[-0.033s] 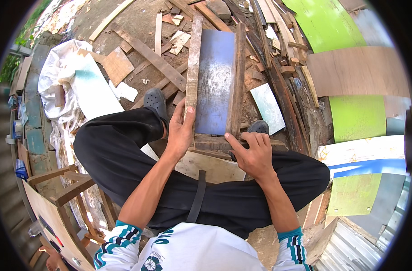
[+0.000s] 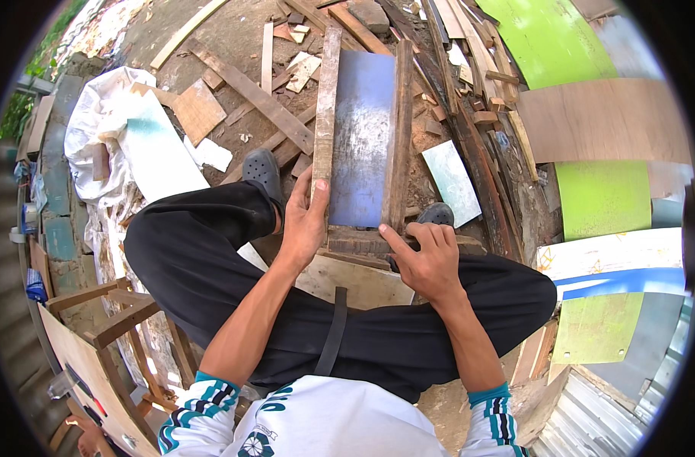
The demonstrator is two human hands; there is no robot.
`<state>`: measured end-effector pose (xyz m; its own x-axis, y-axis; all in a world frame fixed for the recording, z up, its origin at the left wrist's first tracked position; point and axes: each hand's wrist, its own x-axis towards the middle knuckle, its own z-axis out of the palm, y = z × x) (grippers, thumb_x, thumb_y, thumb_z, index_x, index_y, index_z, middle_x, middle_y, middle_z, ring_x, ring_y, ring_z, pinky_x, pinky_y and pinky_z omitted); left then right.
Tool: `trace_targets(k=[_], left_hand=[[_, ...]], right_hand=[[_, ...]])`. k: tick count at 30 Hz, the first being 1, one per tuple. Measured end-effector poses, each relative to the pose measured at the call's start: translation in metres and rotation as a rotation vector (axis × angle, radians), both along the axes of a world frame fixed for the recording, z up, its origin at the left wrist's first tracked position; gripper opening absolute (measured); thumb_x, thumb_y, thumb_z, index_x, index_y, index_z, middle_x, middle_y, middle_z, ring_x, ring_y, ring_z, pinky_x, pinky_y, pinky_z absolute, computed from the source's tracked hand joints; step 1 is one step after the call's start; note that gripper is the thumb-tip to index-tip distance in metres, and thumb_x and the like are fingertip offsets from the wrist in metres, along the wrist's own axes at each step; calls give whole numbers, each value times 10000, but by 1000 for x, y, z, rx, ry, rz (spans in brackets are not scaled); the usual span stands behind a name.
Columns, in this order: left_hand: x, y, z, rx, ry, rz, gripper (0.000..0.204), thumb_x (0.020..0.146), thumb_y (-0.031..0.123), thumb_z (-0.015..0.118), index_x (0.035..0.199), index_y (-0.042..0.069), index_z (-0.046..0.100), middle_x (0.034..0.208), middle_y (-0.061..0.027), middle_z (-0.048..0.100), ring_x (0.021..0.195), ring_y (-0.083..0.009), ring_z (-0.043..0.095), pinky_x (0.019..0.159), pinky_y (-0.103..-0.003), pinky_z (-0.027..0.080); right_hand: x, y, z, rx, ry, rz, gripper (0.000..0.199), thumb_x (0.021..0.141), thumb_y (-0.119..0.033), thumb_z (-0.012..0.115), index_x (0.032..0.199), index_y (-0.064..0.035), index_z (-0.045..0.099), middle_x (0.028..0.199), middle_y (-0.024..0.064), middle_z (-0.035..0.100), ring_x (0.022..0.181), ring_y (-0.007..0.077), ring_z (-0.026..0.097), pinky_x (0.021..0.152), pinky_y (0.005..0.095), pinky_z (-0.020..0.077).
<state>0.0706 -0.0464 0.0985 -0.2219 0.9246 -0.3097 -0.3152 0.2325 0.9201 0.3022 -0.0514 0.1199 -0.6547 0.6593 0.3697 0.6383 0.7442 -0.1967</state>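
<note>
A blue, scuffed panel (image 2: 363,137) lies between two long wooden strips in front of me. My left hand (image 2: 306,225) is closed round the near end of the left wooden strip (image 2: 327,99), its thumb on top. The right wooden strip (image 2: 399,129) runs along the panel's other side. Below them a wooden crosspiece (image 2: 359,242) lies across the near end. My right hand (image 2: 433,263) touches the panel's near right corner with its stretched index finger. Its other fingers are bent, with nothing visible in them; the thumb is mostly hidden.
Wood offcuts (image 2: 264,99) litter the dirt ground ahead. A white sack (image 2: 96,107) and pale board (image 2: 161,145) lie left. At lower left stands a wooden frame (image 2: 127,327), with another person's hand (image 2: 92,438) nearby. Green panels (image 2: 602,198) lie right.
</note>
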Motion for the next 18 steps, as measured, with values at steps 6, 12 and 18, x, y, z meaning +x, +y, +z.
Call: trace_targets(k=[6,12,18], left_hand=[[0,0,0,-23,-10,-1,664,1044,411,553,1482,-52,370,1268,-98,609,1077,-110,576,917,-268,473],[-3,7,-4,-37,61,9,648,1050,405,542,1480,-52,379,1331,-117,579,1153,-138,555,978,-287,448],[0,7,0,-44,16,3,646,1051,412,534,1489,-35,374,1351,-125,568,1176,-152,552,1004,-298,443]], right_hand=[[-3,1,3,-12,15,-32,434,780,-101,689,1200,-203,726,934,13,563,847,187,538,748,351,373],[-2,9,-1,11,7,-58,417,792,-102,697,1197,-197,725,949,12,560,823,188,520,731,352,361],[2,8,-5,-21,-14,-44,585,661,-138,796,1239,-177,711,983,57,558,872,232,531,753,384,368]])
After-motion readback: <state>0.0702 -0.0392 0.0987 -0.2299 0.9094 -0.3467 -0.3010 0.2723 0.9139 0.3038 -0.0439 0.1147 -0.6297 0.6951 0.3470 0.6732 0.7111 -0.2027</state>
